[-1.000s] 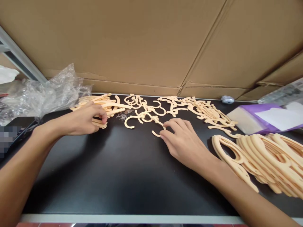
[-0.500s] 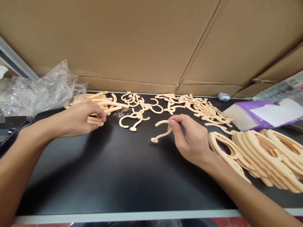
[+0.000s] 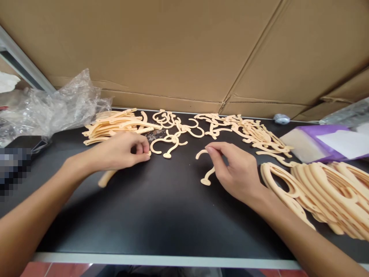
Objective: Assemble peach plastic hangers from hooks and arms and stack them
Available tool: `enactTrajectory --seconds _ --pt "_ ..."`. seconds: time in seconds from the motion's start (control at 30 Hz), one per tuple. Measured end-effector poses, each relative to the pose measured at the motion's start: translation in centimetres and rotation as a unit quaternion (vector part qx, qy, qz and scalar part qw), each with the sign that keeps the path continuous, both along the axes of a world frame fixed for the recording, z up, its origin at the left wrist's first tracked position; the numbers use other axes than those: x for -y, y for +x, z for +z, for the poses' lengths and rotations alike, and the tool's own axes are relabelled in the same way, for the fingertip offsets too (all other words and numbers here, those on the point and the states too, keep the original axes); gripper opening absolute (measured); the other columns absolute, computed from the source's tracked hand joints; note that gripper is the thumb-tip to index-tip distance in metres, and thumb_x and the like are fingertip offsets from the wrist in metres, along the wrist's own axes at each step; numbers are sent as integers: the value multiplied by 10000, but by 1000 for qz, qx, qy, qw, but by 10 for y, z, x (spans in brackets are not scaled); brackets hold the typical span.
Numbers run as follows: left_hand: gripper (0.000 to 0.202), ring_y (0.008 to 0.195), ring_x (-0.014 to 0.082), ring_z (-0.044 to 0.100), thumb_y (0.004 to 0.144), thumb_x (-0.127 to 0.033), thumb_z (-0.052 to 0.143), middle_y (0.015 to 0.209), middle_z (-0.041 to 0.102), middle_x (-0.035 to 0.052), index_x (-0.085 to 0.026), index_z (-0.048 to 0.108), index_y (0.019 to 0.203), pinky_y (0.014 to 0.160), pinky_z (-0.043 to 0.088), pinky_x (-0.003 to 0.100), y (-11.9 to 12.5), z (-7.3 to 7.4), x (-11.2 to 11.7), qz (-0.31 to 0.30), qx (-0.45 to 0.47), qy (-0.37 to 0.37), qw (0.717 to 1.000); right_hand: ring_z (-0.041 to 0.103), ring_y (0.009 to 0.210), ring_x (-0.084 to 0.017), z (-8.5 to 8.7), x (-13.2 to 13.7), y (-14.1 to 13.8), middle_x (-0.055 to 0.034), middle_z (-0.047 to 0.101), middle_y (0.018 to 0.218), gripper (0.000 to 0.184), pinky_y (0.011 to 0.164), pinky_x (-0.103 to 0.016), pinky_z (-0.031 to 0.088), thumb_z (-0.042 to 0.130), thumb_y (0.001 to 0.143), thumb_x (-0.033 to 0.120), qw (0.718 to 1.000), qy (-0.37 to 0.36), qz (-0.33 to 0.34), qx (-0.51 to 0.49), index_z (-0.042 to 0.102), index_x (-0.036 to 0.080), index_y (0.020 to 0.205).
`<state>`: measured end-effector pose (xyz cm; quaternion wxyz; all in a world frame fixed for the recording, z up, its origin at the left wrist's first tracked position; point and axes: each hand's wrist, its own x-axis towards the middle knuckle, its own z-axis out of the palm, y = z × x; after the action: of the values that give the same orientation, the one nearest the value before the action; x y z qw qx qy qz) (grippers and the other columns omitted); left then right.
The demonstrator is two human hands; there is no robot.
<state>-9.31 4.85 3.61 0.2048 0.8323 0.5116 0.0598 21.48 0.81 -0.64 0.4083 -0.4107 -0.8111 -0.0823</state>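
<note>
My left hand (image 3: 122,152) is closed on a cream plastic hanger arm (image 3: 106,178); one end sticks out below the palm and a tip shows at the fingertips, the rest hidden by the hand. Between thumb and fingers, my right hand (image 3: 230,165) pinches a cream hanger hook (image 3: 205,181), its round foot hanging down and its curved end pointing left. Just behind the left hand lies a pile of hanger arms (image 3: 115,125). Loose hanger hooks (image 3: 173,139) are scattered on the black table (image 3: 161,215) between and beyond the hands.
Stacked hanger pieces with oval openings (image 3: 319,192) lie at the right, beside my right forearm. Behind them are more small curved pieces (image 3: 253,134) and a purple package (image 3: 319,142). Crumpled clear plastic (image 3: 69,104) sits at the left. A cardboard wall (image 3: 161,57) closes off the back.
My left hand has come away from the pile, toward the right and nearer, with a hanger arm in it. My right hand still holds the hook, now turned slightly. The view has shifted a little.
</note>
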Motion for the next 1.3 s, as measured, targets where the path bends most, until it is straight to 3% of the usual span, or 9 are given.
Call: enactTrajectory --seconds 0.13,0.3,0.53,0.67,0.77,0.87,0.97,1.07,1.3 --pt "314 572 128 564 856 -519 603 616 652 -41 -219 689 887 570 401 236 13 -1 6 20 66 -3 998 718 727 -177 0 0 1 -42 778 846 116 714 -293 516 565 981 157 1000 -26 -8 -4 675 177 949" --pt "354 542 125 508 820 -537 646 622 601 -28 -199 686 917 527 384 240 7 5 3 32 49 1 998 717 801 -176 -3 -1 0 -45 781 920 138 710 -284 516 553 985 194 993 -112 -9 -30 691 189 988" --pt "221 1043 173 632 816 -305 752 1137 684 -14 -310 708 1032 927 508 264 18 6 29 -177 48 -18 983 650 779 -194 7 0 1 -58 718 878 177 677 -318 478 575 963 296 970 -238 -50 -4 709 180 959" --pt "360 1017 152 635 722 -134 822 1057 710 -58 -350 717 991 857 526 209 30 6 49 -245 48 -13 968 662 923 -268 23 7 5 -91 739 965 348 789 -398 507 694 877 456 952 -287 -81 63 724 171 1074" --pt "175 976 146 636 849 -171 737 984 721 -45 -330 720 920 822 520 209 35 0 51 -249 56 1 967 639 1038 -339 30 13 6 -130 735 1051 502 870 -478 514 775 786 533 941 -308 -81 117 735 158 1117" --pt "96 969 152 638 963 -268 624 985 719 -22 -296 704 919 874 505 255 40 -9 47 -221 72 6 973 619 1064 -335 30 15 5 -130 719 1080 402 906 -492 510 782 795 498 933 -333 -56 121 757 171 1028" --pt "87 897 151 642 962 -267 616 942 710 -16 -247 672 899 843 497 278 49 -17 47 -175 110 35 978 614 1039 -282 27 13 4 -91 712 1058 285 910 -454 504 764 828 405 926 -367 -17 82 753 190 1014" --pt "104 840 142 637 961 -221 611 901 698 -9 -214 653 867 788 496 276 57 -24 51 -151 143 78 975 626 962 -219 25 11 5 -58 714 1065 372 868 -390 509 787 801 308 911 -412 8 26 721 181 1145" --pt "147 902 188 644 980 -138 565 991 726 37 -202 696 998 836 498 353 62 -31 62 -186 115 223 950 645 874 -171 26 12 11 -11 747 953 501 803 -322 513 719 803 186 872 -488 44 -10 637 160 1297"
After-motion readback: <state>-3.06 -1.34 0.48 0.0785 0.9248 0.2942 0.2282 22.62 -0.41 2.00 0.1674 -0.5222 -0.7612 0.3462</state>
